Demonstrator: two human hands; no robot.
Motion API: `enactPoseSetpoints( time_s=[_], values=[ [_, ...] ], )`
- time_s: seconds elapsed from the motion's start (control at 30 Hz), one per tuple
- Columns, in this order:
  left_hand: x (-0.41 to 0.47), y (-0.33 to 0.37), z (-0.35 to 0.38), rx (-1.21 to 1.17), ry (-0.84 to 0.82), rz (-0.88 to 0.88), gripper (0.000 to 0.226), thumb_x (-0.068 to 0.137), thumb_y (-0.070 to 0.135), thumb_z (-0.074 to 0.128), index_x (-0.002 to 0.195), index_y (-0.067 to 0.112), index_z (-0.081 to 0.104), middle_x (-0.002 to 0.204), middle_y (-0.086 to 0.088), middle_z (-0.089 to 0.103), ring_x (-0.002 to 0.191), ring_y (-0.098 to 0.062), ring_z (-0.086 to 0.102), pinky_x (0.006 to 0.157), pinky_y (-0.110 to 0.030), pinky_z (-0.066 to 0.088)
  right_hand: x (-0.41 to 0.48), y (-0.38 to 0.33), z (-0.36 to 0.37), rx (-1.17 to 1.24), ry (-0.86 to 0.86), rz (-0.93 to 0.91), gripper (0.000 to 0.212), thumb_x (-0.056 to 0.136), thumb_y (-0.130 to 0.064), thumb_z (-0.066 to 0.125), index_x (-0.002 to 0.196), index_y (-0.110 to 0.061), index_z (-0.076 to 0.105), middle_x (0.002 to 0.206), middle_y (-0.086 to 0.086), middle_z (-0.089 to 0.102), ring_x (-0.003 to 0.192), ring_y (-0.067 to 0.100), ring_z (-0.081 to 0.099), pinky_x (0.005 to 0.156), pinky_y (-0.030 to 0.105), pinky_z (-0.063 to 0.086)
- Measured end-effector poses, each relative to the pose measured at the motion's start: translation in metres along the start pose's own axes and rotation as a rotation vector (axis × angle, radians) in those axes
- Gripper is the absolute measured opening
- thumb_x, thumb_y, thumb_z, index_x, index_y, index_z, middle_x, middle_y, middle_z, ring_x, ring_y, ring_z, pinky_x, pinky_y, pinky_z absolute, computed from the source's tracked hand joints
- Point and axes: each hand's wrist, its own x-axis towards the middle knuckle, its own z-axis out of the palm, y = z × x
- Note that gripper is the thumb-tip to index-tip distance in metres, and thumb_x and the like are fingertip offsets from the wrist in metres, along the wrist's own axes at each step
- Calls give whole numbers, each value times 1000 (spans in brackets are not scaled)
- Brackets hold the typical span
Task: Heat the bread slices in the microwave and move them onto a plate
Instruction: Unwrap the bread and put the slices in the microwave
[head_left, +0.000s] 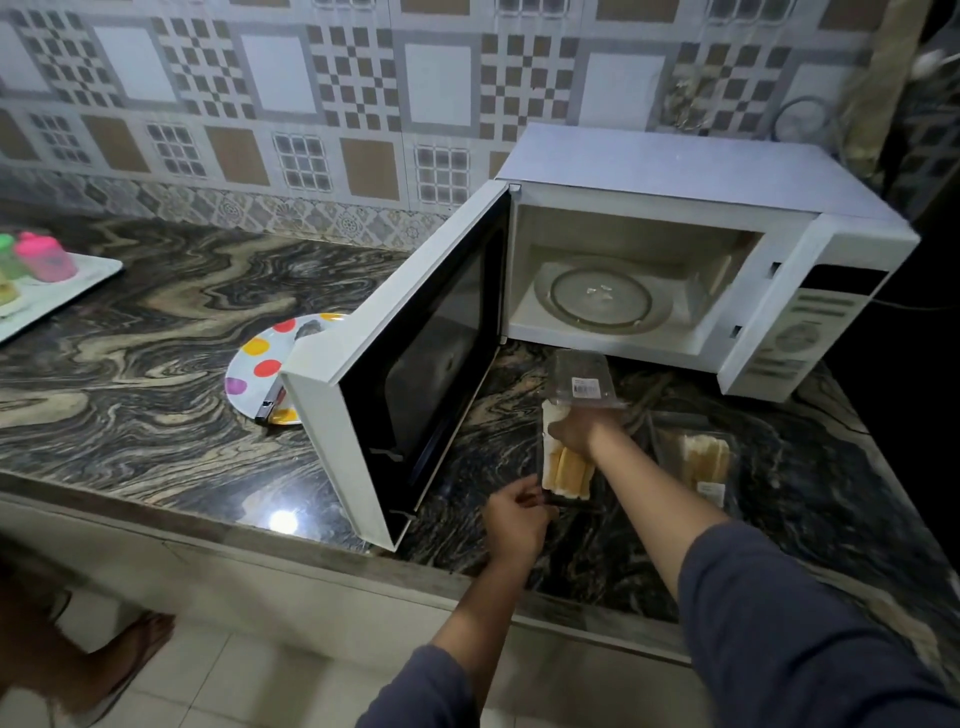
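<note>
A white microwave (779, 249) stands on the marbled counter with its door (415, 358) swung wide open to the left; its glass turntable (602, 299) is bare. In front of it lies an open clear plastic box with bread slices (566, 473), its lid (584, 379) tipped up. My right hand (579, 428) reaches into the box and grips the slices. My left hand (514, 525) pinches the box's near edge. A second, closed box of bread (701, 460) lies to the right. A white plate with coloured dots (260, 364) sits left of the door, partly hidden by it.
A white tray (62, 291) with pink and green bottles sits at the far left of the counter (156, 338). A small dark object (270, 408) rests on the plate. The counter's front edge runs below my hands. A foot in a sandal (130, 660) is on the floor.
</note>
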Motion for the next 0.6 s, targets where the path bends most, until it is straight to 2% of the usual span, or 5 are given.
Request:
enactPoseSetpoints(
  time_s=[0.07,0.17,0.23,0.4,0.6],
  values=[
    [-1,1,5,-31,20,-2,50,71,-18,65,120,-8,56,97,-21,67,71,-9,55,62,-7,45,-4,0,-8,21,56,-18,52,90,-26,56,136,-6,40,140,17,43,124,31,45,99,31,40],
    [-1,4,10,-27,22,0,50,73,-14,67,121,-8,55,104,-21,67,84,-16,57,72,-18,48,-14,3,-18,125,78,-26,51,80,-19,69,126,-8,50,127,15,54,113,31,54,85,31,46],
    [-1,6,11,2,13,26,49,74,-9,69,121,-8,57,107,-21,67,89,-17,59,82,-28,49,-24,7,-24,127,71,-16,48,79,-19,70,122,-6,55,122,15,58,109,31,57,79,29,45],
    [-2,7,9,47,21,31,43,76,-3,70,118,-2,60,109,-18,68,104,-29,64,93,-38,51,-49,33,-37,135,103,-8,45,78,-23,67,121,-13,58,120,11,60,105,27,58,82,29,50],
    [-10,16,7,109,-31,100,44,75,-4,71,118,-6,59,107,-19,67,97,-24,63,83,-26,47,-79,68,-64,206,229,25,44,71,-19,72,114,-16,62,119,9,60,90,19,54,72,26,43]
  ],
)
